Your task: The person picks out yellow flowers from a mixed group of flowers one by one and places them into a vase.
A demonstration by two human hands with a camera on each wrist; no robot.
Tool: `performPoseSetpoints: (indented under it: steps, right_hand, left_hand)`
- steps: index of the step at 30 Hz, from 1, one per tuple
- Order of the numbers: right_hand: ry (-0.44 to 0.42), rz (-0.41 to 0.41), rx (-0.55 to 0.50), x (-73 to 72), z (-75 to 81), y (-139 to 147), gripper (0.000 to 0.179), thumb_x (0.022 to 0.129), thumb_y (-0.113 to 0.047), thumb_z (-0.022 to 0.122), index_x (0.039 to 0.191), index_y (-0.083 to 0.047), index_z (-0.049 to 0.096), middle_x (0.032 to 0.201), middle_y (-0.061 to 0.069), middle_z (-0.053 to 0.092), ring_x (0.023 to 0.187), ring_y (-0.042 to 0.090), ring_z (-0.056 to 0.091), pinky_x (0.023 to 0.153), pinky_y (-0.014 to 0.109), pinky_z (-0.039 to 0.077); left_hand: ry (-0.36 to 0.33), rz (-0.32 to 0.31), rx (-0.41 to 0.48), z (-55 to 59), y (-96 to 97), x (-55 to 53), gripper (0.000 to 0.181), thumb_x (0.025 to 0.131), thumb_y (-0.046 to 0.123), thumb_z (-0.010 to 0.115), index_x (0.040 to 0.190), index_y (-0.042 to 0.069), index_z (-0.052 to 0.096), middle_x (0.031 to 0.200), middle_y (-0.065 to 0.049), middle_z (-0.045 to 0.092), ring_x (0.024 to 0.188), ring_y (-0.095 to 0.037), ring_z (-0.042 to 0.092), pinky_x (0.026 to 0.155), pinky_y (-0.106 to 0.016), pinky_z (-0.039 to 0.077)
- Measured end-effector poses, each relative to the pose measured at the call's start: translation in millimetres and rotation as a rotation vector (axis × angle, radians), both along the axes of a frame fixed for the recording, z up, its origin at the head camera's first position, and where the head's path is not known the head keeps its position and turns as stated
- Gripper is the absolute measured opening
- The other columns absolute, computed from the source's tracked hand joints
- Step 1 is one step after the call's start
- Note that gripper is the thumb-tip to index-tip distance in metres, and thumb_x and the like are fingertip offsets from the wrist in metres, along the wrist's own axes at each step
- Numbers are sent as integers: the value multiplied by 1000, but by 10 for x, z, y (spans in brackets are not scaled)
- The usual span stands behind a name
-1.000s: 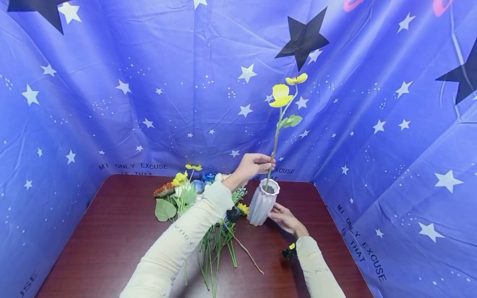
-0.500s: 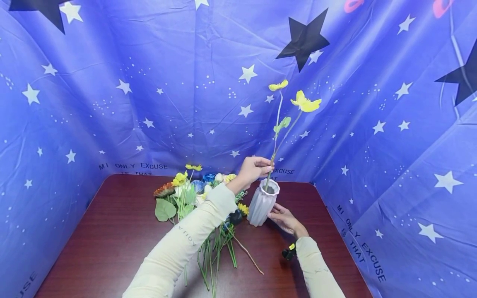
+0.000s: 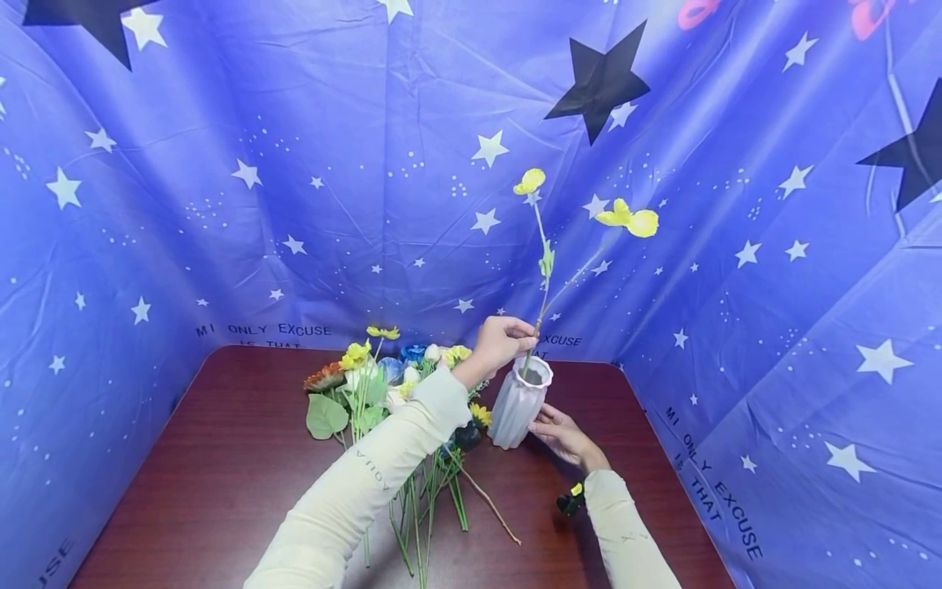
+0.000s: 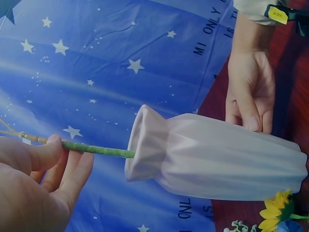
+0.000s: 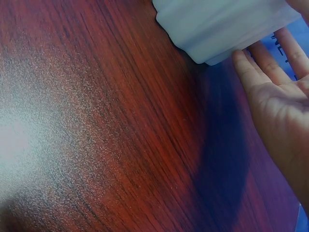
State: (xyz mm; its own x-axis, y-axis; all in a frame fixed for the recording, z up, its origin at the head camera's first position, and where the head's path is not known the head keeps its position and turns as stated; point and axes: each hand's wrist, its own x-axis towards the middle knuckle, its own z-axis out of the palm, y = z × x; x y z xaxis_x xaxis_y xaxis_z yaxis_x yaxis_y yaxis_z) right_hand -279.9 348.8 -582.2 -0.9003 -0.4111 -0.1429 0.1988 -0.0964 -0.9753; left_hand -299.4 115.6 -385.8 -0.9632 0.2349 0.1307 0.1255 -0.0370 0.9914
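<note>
A wood-grain table stands beneath the fluted white vase. Left of the vase lies a heap of artificial flowers. The right hand, fingers loosely extended, touches the vase's lower right side. Above its rim, the left hand pinches a two-headed yellow flower stem, its lower end inside the vase's mouth.

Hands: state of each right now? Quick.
Left hand: closed, pinching the slender-stemmed, two-bloomed yellow flower.
Right hand: open, fingers resting against the side of the pale, fluted, ceramic-looking vase.
</note>
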Motion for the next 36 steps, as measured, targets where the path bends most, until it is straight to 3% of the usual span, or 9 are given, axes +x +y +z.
performPoseSetpoints:
  steps: [8,16,22,31,36]
  right_hand:
    - [-22,-7,-12,7,21,-19,77,98,13,47,159,9,0,163,39,6,119,-1,56,105,17,50]
    - [1,3,-8,6,-1,-3,77,98,12,48,158,11,-1,162,39,9,120,0,56,106,18,50]
    - [24,16,1,5,-33,17,78,98,11,48,157,12,-2,162,41,6,123,0,53,107,17,48]
    - [11,14,-4,10,-21,18,77,98,12,47,158,11,-2,163,39,5,123,-1,53,108,17,48]
    - [23,12,-1,2,-33,23,79,98,10,51,157,13,-2,161,37,14,122,-1,54,107,17,49]
  left_hand:
    - [12,57,-83,-42,8,-2,12,87,-3,77,99,-5,77,93,-23,76,71,-14,68,74,-33,66]
    - [66,80,-159,-24,32,50,11,84,2,81,94,-3,78,88,-19,77,61,-9,61,58,-20,57]
    - [41,46,-141,-40,101,87,10,85,-1,79,94,-5,77,87,-21,76,62,-17,66,61,-26,62]
    - [41,27,-209,-43,183,131,9,85,0,79,93,-3,77,86,-18,77,74,-30,75,65,-27,64]
    - [52,49,-320,-21,189,99,6,84,4,82,88,1,78,79,-13,76,62,-15,70,56,-17,57]
